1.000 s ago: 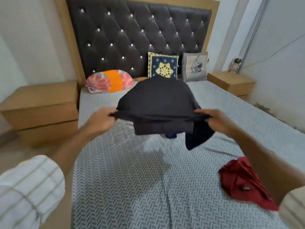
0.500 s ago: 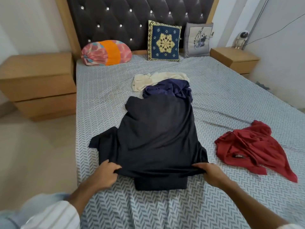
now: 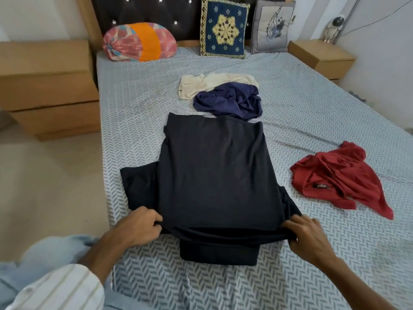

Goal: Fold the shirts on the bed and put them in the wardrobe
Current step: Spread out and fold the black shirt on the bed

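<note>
Black shirt lies flat mid-bed | left hand pinches its near edge at 7 o'clock | right hand pinches that edge at 5 o'clock | navy shirt, cream shirt crumpled at 12 | red shirt at 3.

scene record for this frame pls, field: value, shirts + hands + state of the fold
surface: bed, grey patterned sheet
in work: black shirt, spread flat near the bed's near edge
left hand: grips the shirt's near left corner
right hand: grips the near right corner
unfolded: red shirt to the right; navy shirt and cream shirt beyond, touching
wardrobe: not in view
</note>
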